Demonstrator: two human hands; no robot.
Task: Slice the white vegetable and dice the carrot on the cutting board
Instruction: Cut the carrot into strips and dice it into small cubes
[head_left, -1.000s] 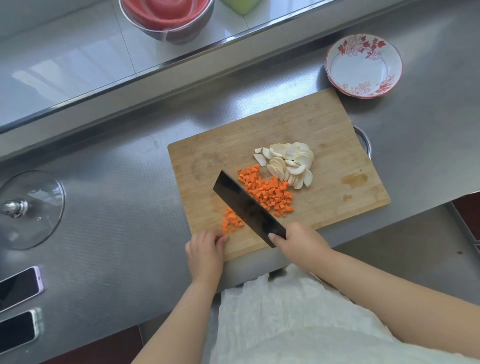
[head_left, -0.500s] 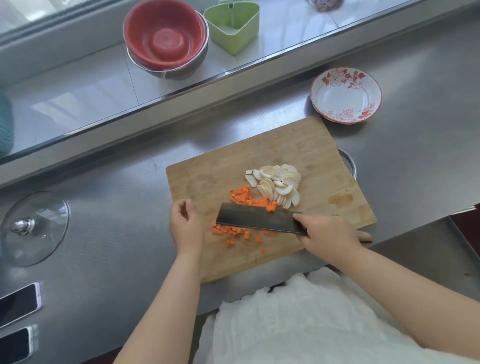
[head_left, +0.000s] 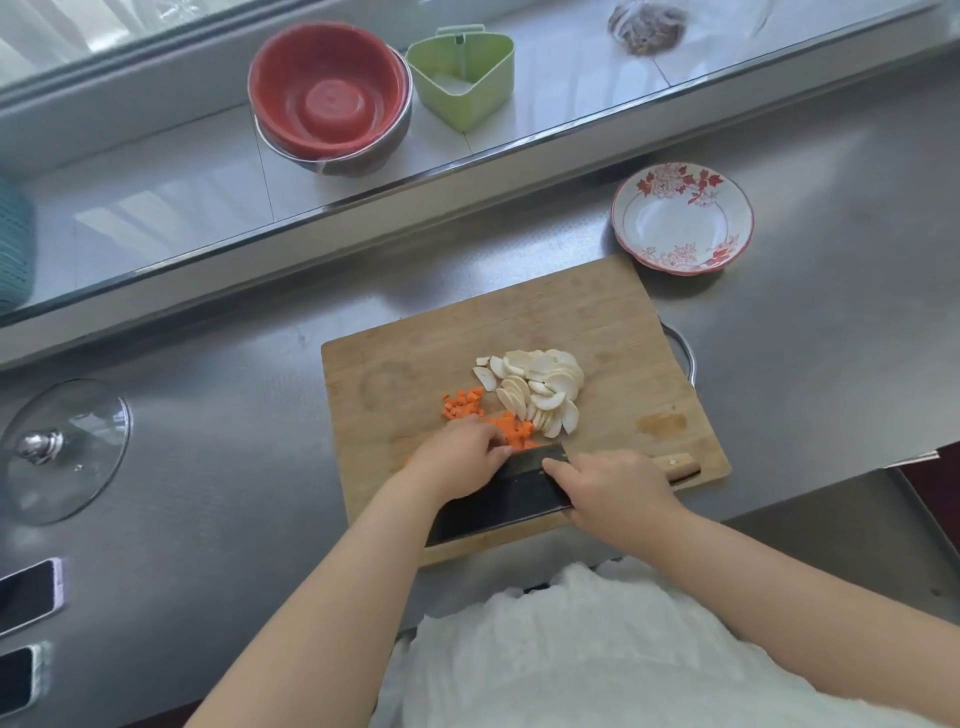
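Observation:
A wooden cutting board (head_left: 415, 364) lies on the steel counter. White vegetable slices (head_left: 540, 389) are piled at its middle. Orange carrot dice (head_left: 460, 405) lie just left of them, partly hidden under my left hand (head_left: 457, 457). That hand is cupped over the dice, with its fingertips at the top edge of the dark cleaver blade (head_left: 493, 501). My right hand (head_left: 613, 493) grips the cleaver where blade meets wooden handle. The blade lies tilted low across the board's near edge.
A red-flowered plate (head_left: 680, 218) sits beyond the board's far right corner. A glass lid (head_left: 62, 447) and two phones (head_left: 26, 592) lie on the counter at left. On the ledge behind stand a red bowl in a steel one (head_left: 327, 98) and a green container (head_left: 462, 73).
The cleaver has swung from pointing away to lying low across the board's near edge. My left hand moved from the board's edge onto the carrot dice beside the blade. The camera tilted up.

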